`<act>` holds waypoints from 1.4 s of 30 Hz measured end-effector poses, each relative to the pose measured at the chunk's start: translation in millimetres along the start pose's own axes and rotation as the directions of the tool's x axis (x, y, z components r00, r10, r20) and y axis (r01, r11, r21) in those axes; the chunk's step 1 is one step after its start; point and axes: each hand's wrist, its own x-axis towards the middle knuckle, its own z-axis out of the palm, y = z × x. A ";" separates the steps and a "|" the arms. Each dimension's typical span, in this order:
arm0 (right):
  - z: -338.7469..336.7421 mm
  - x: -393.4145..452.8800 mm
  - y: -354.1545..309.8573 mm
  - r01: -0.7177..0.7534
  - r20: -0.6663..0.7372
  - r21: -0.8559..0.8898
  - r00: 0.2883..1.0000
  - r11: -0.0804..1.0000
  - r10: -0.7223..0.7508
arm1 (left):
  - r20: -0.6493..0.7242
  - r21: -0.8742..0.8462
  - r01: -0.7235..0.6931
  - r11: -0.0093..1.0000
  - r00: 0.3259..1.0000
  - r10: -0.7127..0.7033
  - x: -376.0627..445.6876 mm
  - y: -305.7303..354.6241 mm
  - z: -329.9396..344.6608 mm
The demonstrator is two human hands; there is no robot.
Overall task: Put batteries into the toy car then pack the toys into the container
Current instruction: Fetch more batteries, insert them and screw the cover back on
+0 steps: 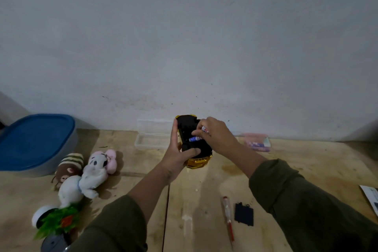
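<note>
Head view, the only 1 supplied. At frame centre we find the toy car (194, 143) held upside down above the table (204, 200), black underside facing the camera, gold body below. The left hand (177, 155) is closed around its left flank, thumb across the near end. The right hand (217, 136) pinches a battery (195, 139) between fingertips, pressing it onto the underside; a 2nd battery appears tucked in the same fingers. The battery's long axis runs across the car, left to right in frame, and the right hand is the nearer. We judge seating depends on that alignment with the bay, which we cannot see clearly.

Lower right lie a screwdriver (228, 218) and the black cover (244, 214), just beside each other. Plush toys (90, 172) lie at left; the blue-lidded container (34, 143) stands behind them against a bare wall.
</note>
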 end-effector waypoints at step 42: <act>-13.6 0.9 -38.3 0.059 -0.053 0.142 0.997 0.988 -0.051 | 0.227 0.099 0.031 0.995 0.973 -0.053 -9.0 24.5 -32.3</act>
